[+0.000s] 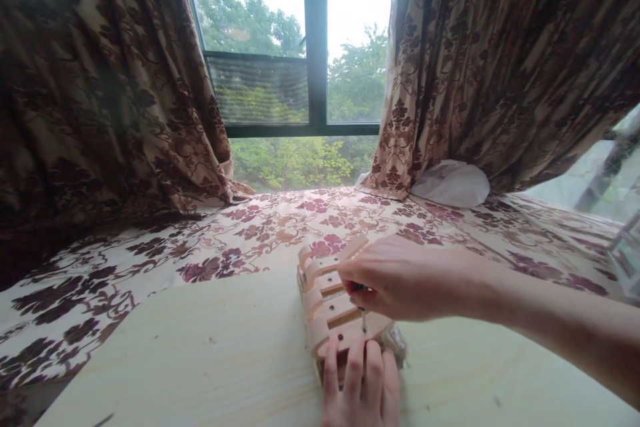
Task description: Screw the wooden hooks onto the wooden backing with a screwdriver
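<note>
The right hand [400,280] is gripping a thin-shafted tool [364,317] — the left hand [357,380] is clasping a slatted wooden piece [344,305].

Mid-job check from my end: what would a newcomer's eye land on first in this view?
Probably the bright window, top centre between dark floral curtains. Next, right of centre below it, the slatted wooden piece on the pale board, with the left hand on its near end. Above that, the right hand grips a thin tool pointing down at the nearest slat.
</note>
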`<state>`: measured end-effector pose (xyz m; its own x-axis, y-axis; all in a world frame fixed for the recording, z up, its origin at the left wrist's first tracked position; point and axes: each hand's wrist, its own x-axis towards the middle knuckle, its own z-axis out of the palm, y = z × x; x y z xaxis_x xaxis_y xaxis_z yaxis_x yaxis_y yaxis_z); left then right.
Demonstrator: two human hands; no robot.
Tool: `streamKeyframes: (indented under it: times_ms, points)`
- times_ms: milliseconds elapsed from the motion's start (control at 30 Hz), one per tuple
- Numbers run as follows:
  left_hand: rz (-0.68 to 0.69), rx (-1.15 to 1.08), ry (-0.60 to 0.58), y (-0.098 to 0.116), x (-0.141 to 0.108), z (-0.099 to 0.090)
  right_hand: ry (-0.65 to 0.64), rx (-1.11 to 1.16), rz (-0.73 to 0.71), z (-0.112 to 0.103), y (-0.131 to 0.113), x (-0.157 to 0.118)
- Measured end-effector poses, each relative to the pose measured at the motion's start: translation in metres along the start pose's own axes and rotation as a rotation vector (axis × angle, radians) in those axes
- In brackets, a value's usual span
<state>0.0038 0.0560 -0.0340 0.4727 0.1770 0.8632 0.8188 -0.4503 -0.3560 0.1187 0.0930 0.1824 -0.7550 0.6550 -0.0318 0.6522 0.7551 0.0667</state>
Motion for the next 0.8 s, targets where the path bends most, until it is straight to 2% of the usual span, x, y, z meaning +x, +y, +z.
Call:
streamKeyframes:
  times_ms: [200,333,600,800]
  points:
    - [-0.004,0.015,0.03,-0.002,0.003,0.0,0.006,-0.03,0.024,0.0,0.001,0.002]
    - [0.014,0.004,-0.016,-0.002,0.0,-0.002,-0.029,-0.014,-0.004,-0.004,0.004,0.001]
    - [0.018,-0.003,-0.038,-0.002,0.001,-0.005,0.062,-0.08,0.07,0.013,0.008,0.005]
    - [0.016,-0.01,-0.06,-0.002,0.002,-0.006,0.05,-0.097,0.077,0.008,0.001,0.006]
